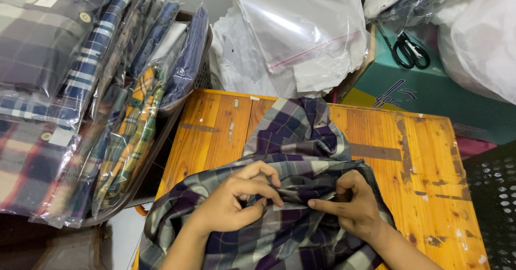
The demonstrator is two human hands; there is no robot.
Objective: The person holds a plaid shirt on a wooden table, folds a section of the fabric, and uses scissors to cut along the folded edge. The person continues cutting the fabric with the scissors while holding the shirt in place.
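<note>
Both hands [290, 200] pinch a plaid shirt [301, 141] beside bagged shirts [80, 87].

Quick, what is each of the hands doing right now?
Left hand: closed, pinching a fold of the purple plaid shirt.
Right hand: closed, gripping the same shirt beside it.

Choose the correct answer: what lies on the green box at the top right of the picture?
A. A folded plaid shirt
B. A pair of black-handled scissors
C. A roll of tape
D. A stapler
B: a pair of black-handled scissors rests on top of the green box, beside clear plastic bags.
</note>
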